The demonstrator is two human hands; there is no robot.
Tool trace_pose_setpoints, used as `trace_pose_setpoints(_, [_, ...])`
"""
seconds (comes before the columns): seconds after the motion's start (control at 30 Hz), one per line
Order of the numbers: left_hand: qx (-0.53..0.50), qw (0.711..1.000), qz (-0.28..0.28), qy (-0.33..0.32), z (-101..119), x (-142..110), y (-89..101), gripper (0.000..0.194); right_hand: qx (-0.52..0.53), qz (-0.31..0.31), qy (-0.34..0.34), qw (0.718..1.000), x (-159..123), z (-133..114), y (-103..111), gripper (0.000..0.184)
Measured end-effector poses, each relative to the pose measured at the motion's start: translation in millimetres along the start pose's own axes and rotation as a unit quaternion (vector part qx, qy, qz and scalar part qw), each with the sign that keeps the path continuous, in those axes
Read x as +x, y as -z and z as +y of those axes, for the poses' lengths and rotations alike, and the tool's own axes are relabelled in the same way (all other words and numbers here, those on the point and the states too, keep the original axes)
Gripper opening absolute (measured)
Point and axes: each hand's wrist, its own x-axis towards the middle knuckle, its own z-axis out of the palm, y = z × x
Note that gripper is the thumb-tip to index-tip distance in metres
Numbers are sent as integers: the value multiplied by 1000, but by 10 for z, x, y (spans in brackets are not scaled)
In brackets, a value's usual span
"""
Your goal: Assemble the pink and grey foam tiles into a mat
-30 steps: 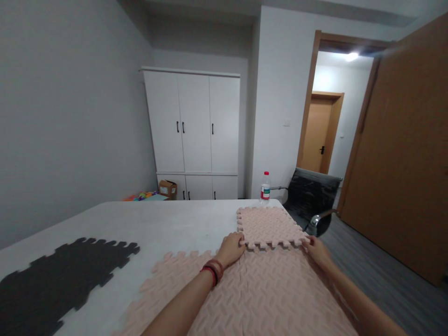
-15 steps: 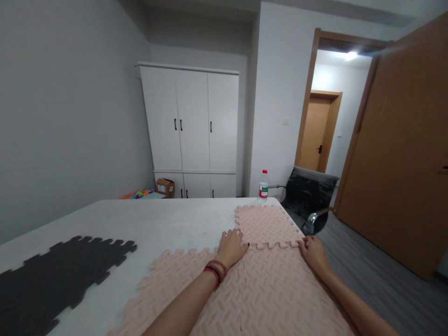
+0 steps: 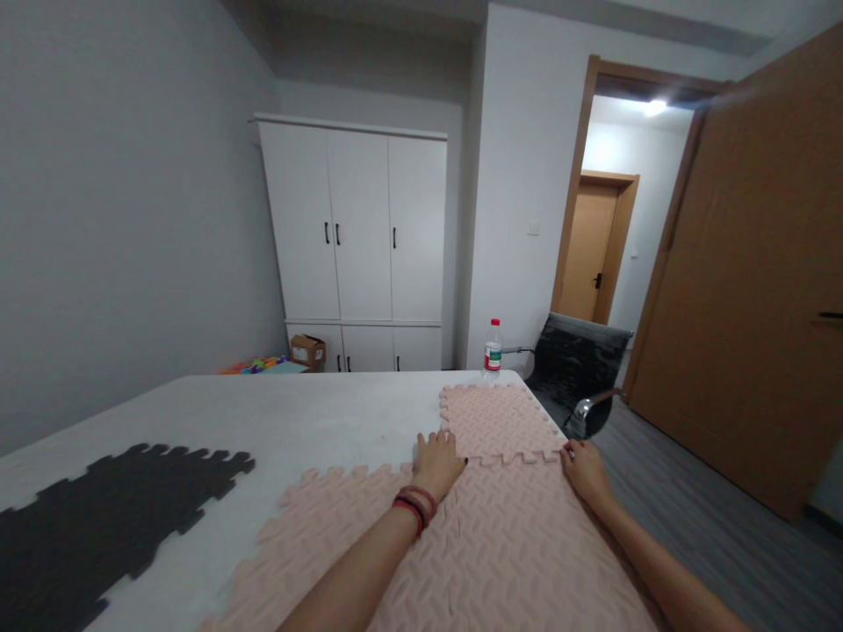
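Several pink foam mat tiles with toothed edges lie on the table. The far tile borders the near right tile along a toothed seam, and another pink tile extends to the left. My left hand, with bracelets at the wrist, rests with fingers spread near the left end of that seam. Over at the seam's right end, my right hand has its fingers bent around the tile edge by the table's side. Its fingertips are partly hidden.
A dark grey foam tile lies on the left of the white table. At the far right corner stands a bottle with a red cap. A black chair is close to the table's right edge, with a wooden door beyond.
The view has shifted slightly. My left wrist and forearm have moved a little to the right, while both hands stay at the same seam.
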Motion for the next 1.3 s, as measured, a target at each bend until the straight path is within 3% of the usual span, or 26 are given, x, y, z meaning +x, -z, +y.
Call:
trace_pose_setpoints(0.1, [-15, 999, 3, -28, 28, -3, -16, 51, -4, 5, -4, 1000, -48, -57, 37, 29])
trace_pose_setpoints(0.23, [-48, 993, -34, -98, 12, 29, -74, 45, -19, 15, -8, 1000, -78, -140, 85, 38])
trace_pose_setpoints(0.4, [-60, 989, -59, -124, -31, 109, -116, 39, -25, 1, 13, 1000, 85, -347, 50, 51])
trace_pose_setpoints(0.57, [-48, 988, -47, -136, -40, 125, -113, 36, -14, -53, 23, 998, 280, -571, -199, 75])
trace_pose_setpoints(0.73, [-33, 988, -46, -147, -17, 145, -102, 35, -17, -143, 4, 990, 303, -573, -396, 98])
trace_pose_setpoints(1.2, [-24, 983, -48, -177, -91, 157, -112, 36, -113, -269, 7, 956, 401, -591, -311, 128])
trace_pose_setpoints(1.3, [-16, 981, -46, -189, -56, 144, -121, 45, -128, -283, 3, 951, 428, -624, -321, 130])
